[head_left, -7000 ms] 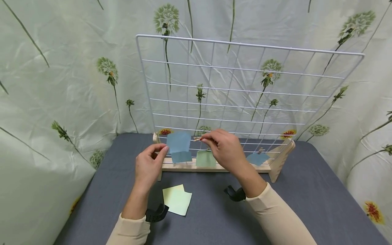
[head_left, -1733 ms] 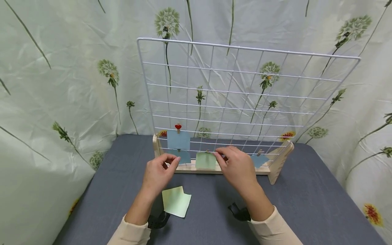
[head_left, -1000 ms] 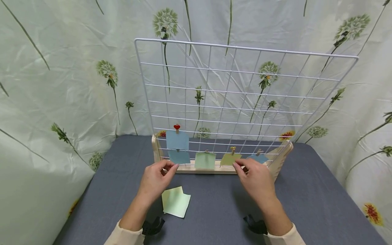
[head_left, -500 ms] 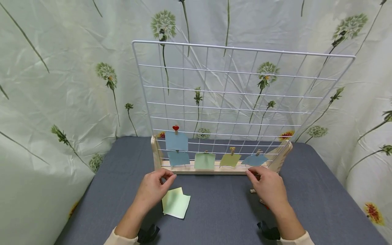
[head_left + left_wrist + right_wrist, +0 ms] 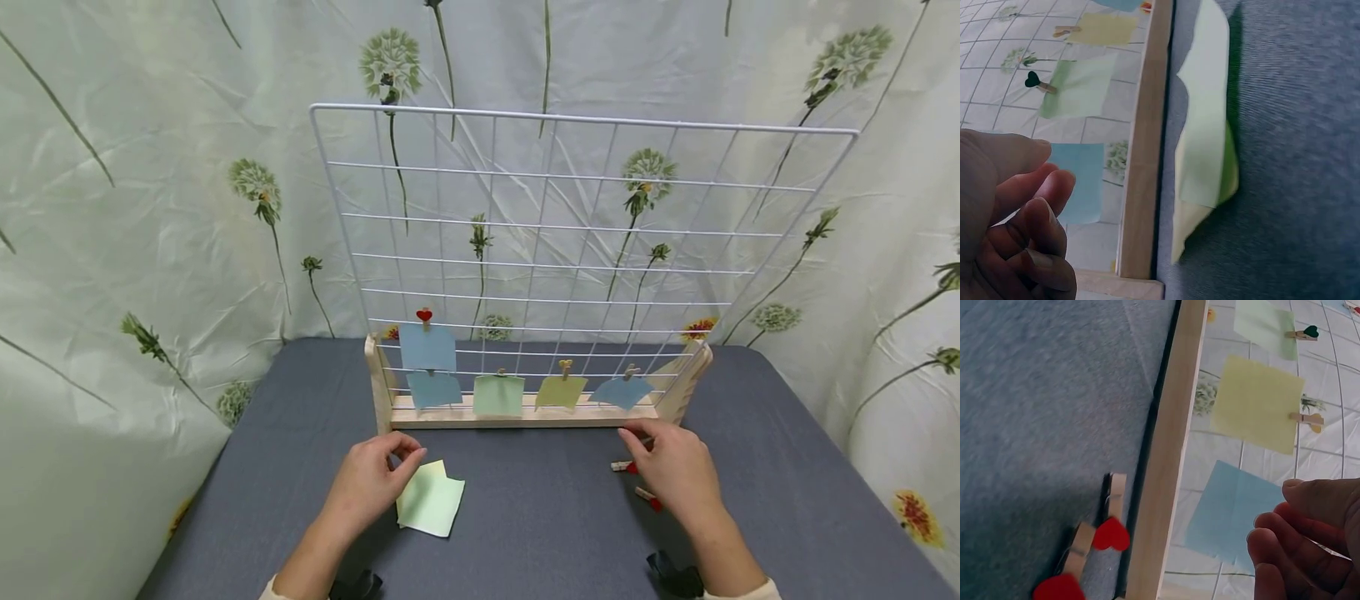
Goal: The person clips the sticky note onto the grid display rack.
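Note:
My left hand (image 5: 375,471) hovers over the table beside two loose paper notes, a pale green one (image 5: 433,504) and a yellow one partly beneath it. Its fingers are loosely curled with nothing between them. My right hand (image 5: 678,471) is in the air above two small clothespins with red hearts (image 5: 1111,534), and it too holds nothing. On the white wire grid (image 5: 555,225) hang two blue notes (image 5: 427,346) at the left, one above the other. Along the bottom follow a green note (image 5: 498,396), a yellow note (image 5: 1259,403) and another blue note (image 5: 621,392), each with a clothespin.
A wooden stand (image 5: 517,417) holds the grid upright on the dark grey tabletop (image 5: 540,517). A red heart clothespin (image 5: 424,317) tops the upper blue note. Behind the table hangs a flower-patterned curtain (image 5: 187,250).
The upper blue note, earlier held by my left hand, now hangs by the red heart clothespin my right hand had. Both hands have since drawn back and down, the right one also rightward.

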The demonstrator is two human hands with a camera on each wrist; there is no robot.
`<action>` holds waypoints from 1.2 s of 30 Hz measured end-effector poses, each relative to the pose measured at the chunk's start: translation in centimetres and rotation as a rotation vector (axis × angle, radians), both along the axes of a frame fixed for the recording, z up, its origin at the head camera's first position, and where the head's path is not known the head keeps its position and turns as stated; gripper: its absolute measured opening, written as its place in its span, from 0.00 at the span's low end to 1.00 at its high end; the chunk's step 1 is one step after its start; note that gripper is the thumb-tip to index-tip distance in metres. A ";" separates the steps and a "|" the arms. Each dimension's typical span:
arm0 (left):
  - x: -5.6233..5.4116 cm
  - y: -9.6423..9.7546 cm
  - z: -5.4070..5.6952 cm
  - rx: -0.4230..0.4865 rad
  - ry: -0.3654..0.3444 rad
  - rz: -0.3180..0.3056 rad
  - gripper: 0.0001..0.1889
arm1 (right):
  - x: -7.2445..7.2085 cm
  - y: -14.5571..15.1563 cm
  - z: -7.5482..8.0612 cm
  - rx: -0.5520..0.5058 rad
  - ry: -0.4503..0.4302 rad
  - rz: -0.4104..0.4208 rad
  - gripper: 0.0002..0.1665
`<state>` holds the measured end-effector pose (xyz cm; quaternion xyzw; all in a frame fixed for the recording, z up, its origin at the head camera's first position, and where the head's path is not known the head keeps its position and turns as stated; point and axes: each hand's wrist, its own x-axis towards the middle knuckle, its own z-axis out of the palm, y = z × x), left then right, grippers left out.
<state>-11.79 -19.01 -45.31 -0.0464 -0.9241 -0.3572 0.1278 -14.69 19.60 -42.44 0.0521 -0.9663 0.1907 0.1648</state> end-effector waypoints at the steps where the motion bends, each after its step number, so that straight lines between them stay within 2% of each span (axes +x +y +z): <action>1: 0.1 0.0 -0.1 -0.001 -0.010 0.002 0.04 | 0.0 0.1 -0.1 0.001 0.005 0.001 0.08; 6: 0.4 0.0 -0.4 -0.027 -0.057 0.006 0.05 | 0.3 0.8 -0.3 -0.003 -0.020 0.002 0.08; 14: 1.0 0.1 -1.1 -0.114 -0.135 -0.010 0.05 | 0.2 2.1 -0.7 0.038 -0.195 -0.008 0.09; 21: 1.4 0.1 -1.5 -0.198 -0.158 -0.022 0.10 | -0.1 3.1 -0.9 0.071 -0.238 -0.012 0.09; 31: 1.7 0.2 -1.2 -0.247 -0.242 -0.009 0.18 | -0.8 3.2 -1.3 0.083 -0.427 -0.061 0.14; 36: 1.9 0.7 -1.0 -0.288 -0.259 0.014 0.27 | -1.0 2.9 -2.1 0.082 -0.443 -0.042 0.16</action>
